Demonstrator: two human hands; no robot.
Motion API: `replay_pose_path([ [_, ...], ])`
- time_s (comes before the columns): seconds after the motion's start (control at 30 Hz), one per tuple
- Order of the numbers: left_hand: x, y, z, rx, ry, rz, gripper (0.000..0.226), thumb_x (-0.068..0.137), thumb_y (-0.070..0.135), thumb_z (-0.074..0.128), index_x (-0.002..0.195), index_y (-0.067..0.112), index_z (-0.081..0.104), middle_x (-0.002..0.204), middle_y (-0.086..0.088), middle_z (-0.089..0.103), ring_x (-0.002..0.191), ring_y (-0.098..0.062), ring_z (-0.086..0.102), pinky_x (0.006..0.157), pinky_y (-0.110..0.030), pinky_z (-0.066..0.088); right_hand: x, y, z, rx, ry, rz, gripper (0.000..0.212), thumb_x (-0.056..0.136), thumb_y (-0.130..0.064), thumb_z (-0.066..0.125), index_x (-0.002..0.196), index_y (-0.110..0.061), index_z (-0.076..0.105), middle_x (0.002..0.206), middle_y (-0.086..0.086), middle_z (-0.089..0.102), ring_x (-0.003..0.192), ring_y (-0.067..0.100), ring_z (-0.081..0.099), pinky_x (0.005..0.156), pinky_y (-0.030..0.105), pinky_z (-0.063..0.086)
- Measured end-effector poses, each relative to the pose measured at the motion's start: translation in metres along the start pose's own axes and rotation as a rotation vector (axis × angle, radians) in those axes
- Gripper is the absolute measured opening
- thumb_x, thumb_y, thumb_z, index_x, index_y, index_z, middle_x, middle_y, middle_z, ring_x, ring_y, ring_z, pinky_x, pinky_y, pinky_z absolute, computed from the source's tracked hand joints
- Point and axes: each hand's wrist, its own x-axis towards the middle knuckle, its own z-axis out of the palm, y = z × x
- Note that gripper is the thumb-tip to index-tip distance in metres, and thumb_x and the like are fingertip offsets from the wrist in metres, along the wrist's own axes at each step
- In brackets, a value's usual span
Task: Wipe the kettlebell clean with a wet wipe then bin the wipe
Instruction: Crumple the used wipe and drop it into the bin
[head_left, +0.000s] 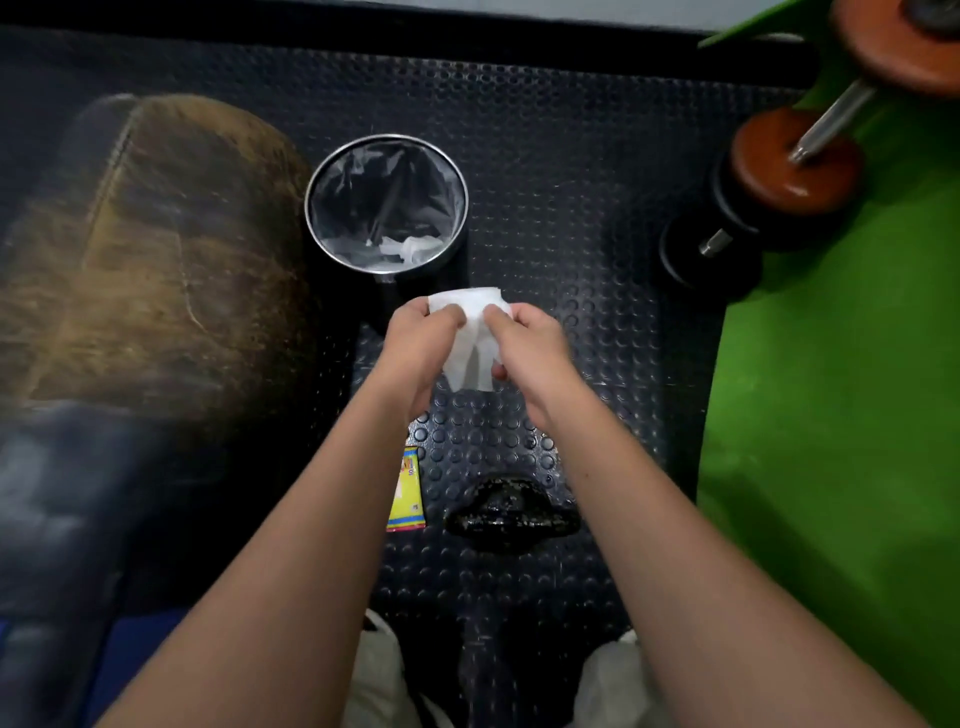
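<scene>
- Both hands are held out over the studded black floor mat (545, 171), sharing one white wet wipe (470, 338) between them.
- The left hand (418, 340) has its fingers (451, 313) curled onto the wipe's upper left edge, pinching it.
- The right hand (530, 340) pinches the upper right edge in the same way, fingers bent over the cloth; the rest of the wipe hangs loose between the two palms.
- The kettlebell (511, 512) sits on the mat nearer the person, below and between the forearms, well apart from the wipe and untouched.
- Just left of the kettlebell lies a yellow wipe packet (407, 491), partly hidden under the left forearm.
- The round metal bin (387, 202) stands just beyond the hands, lined with a clear bag, white scraps at its bottom; its near rim is close to the wipe's top edge.
- Bare mat lies open to the right of the bin and around the kettlebell.
- The mat's right edge meets a green floor (831, 389), where dumbbells (769, 176) lie at the border.
- A worn, blurred padded bench (156, 249) crowds the left side, next to the bin.
</scene>
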Motion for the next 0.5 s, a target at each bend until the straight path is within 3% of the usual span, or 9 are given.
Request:
replay_pose_path([
  [0.17, -0.043, 0.080, -0.008, 0.041, 0.069, 0.014, 0.030, 0.091, -0.002, 0.058, 0.118, 0.008, 0.064, 0.100, -0.012, 0.074, 0.080, -0.026, 0.073, 0.065, -0.035, 0.061, -0.033, -0.078, 0.002, -0.035, 0.049, -0.010, 0.010, 0.098, -0.030, 0.059, 0.102, -0.025, 0.066, 0.097, -0.001, 0.074, 0.090, 0.023, 0.072, 0.074, 0.041, 0.059],
  [0.33, -0.049, 0.123, -0.016, 0.108, 0.202, -0.008, 0.031, 0.076, 0.016, 0.070, 0.106, 0.012, 0.071, 0.092, -0.006, 0.076, 0.084, -0.025, 0.075, 0.079, -0.046, 0.061, -0.037, -0.126, 0.012, 0.060, 0.049, 0.053, 0.013, 0.097, -0.020, 0.060, 0.109, -0.020, 0.066, 0.101, 0.007, 0.074, 0.090, 0.025, 0.072, 0.074, 0.040, 0.058],
  [0.4, -0.046, 0.129, -0.017, 0.135, 0.230, -0.042, 0.040, 0.066, 0.021, 0.065, 0.105, 0.013, 0.071, 0.091, -0.007, 0.076, 0.084, -0.025, 0.074, 0.079, -0.043, 0.061, -0.034, -0.137, 0.014, 0.053, 0.030, 0.066, 0.015, 0.097, -0.019, 0.059, 0.110, -0.017, 0.066, 0.101, 0.007, 0.073, 0.084, 0.022, 0.070, 0.067, 0.036, 0.055],
  [0.5, -0.039, 0.133, -0.024, 0.136, 0.254, -0.102, 0.040, 0.069, 0.013, 0.060, 0.108, 0.014, 0.069, 0.096, -0.010, 0.075, 0.083, -0.026, 0.072, 0.071, -0.034, 0.059, -0.028, -0.148, 0.022, 0.002, 0.030, 0.065, 0.015, 0.095, -0.019, 0.060, 0.108, -0.017, 0.067, 0.098, 0.006, 0.073, 0.082, 0.021, 0.068, 0.072, 0.037, 0.058],
])
